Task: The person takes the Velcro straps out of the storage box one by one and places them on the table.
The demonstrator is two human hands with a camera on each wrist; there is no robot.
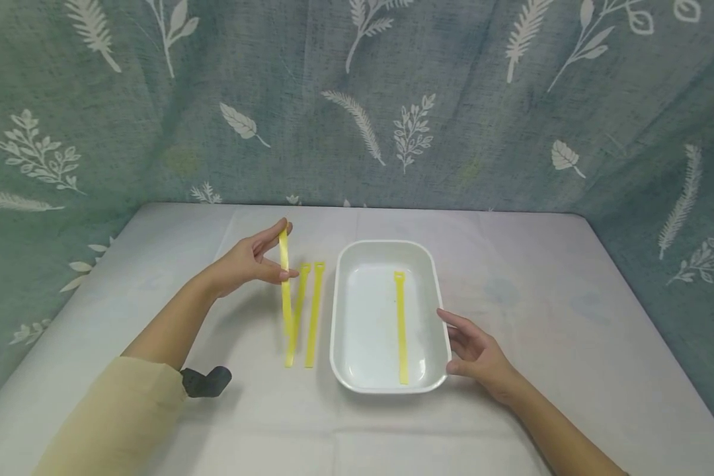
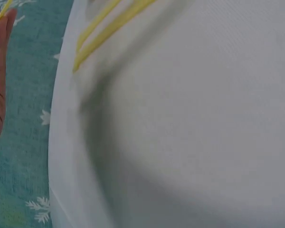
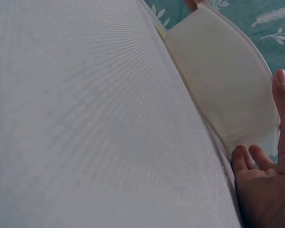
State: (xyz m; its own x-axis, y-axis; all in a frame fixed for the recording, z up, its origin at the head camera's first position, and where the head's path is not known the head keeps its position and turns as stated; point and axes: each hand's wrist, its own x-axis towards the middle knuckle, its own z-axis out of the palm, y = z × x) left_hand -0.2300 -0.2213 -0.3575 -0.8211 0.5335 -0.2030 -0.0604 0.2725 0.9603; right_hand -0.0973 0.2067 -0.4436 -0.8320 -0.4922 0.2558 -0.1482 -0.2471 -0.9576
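Observation:
My left hand (image 1: 244,264) is raised left of the tray and pinches a flat yellow strip (image 1: 285,301), which hangs down from the fingers. Two similar yellow strips, one (image 1: 315,317) nearer the tray and one (image 1: 301,291) partly behind the held strip, lie on the table, each with a slotted head. Another yellow strip (image 1: 401,330) lies lengthwise inside the white tray (image 1: 359,317). At the tray's right side is my right hand (image 1: 478,360), its fingertips and thumb by the rim. In the right wrist view, its fingers (image 3: 256,156) look relaxed beside the tray's outer wall (image 3: 223,71).
A white cloth (image 1: 559,317) covers the table. Behind it hangs a green curtain (image 1: 274,66) with white leaf prints. A black piece (image 1: 207,382) sticks out by the left sleeve cuff (image 1: 155,377).

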